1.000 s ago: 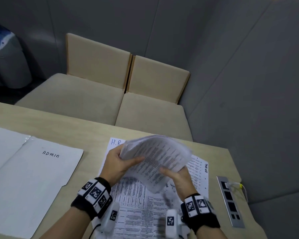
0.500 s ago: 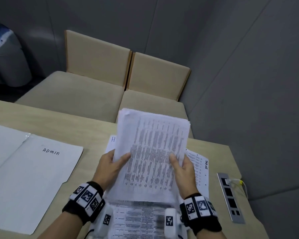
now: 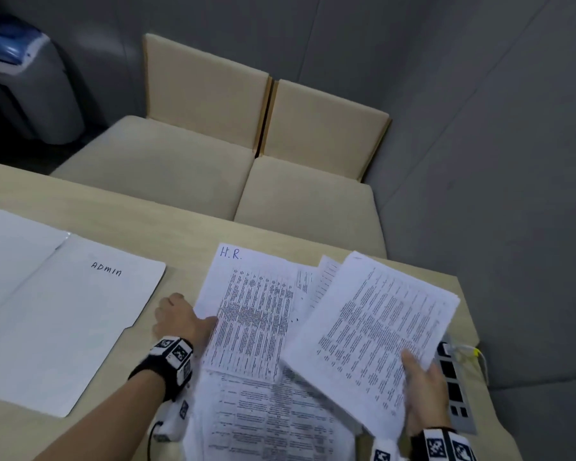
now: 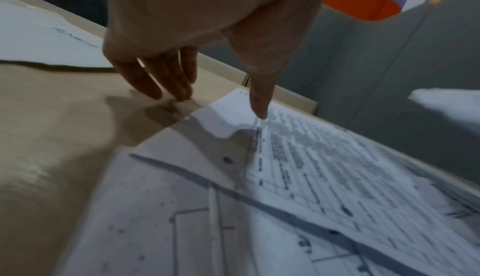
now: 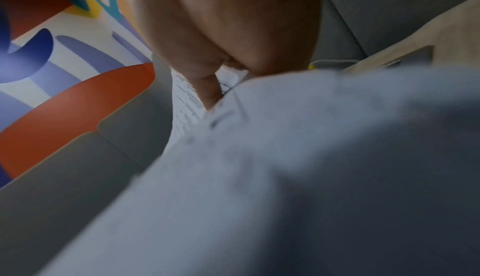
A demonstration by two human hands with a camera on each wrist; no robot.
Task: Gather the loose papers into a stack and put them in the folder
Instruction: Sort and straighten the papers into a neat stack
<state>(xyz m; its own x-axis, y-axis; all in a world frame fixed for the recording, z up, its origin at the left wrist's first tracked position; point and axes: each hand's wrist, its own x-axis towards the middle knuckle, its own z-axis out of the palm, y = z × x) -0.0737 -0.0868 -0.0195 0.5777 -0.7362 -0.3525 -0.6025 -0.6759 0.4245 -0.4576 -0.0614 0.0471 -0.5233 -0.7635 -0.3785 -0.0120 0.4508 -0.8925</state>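
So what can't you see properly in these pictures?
- The printed words on the held stack: too small and blurred in the head view; a grey blur in the right wrist view.
- The right hand: its fingers are under the stack, so its grip is hidden.
- The H.R. folder: mostly covered by loose papers.
- The ADMIN folder: cut off by the left edge.
- The left hand: its fingertips are hidden in the head view.
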